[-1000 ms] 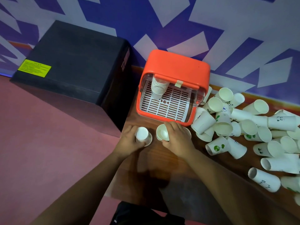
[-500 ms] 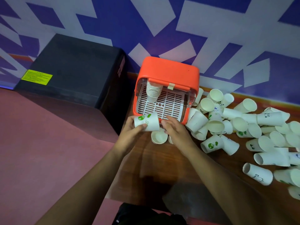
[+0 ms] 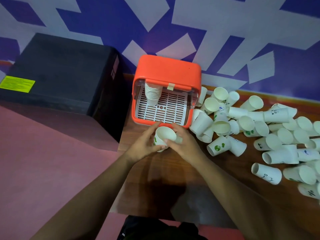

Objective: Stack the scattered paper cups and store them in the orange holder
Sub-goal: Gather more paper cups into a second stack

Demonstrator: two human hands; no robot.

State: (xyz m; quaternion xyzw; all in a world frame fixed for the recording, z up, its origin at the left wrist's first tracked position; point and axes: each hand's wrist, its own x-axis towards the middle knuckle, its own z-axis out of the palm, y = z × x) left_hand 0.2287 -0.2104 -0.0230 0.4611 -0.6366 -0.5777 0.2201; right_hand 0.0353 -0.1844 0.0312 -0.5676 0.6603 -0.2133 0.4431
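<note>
The orange holder [image 3: 166, 70] stands at the table's far left, its front open onto a white slatted tray. A tall stack of white cups [image 3: 152, 94] stands inside at the left. Just in front of the holder, my left hand [image 3: 143, 144] and my right hand [image 3: 183, 144] both grip a white paper cup with green marks [image 3: 164, 134], mouth up. It seems nested in another cup under my right fingers. Several loose white cups [image 3: 242, 125] lie scattered over the right of the table.
A large black box [image 3: 60, 73] stands left of the wooden table [image 3: 155, 170], close to the holder. Pink floor lies below it. A blue and white patterned wall runs behind everything. The scattered cups reach the right frame edge.
My left hand lifted a green-marked cup, turned it mouth up and brought it to the cup at my right hand. Both hands now close around it in front of the holder.
</note>
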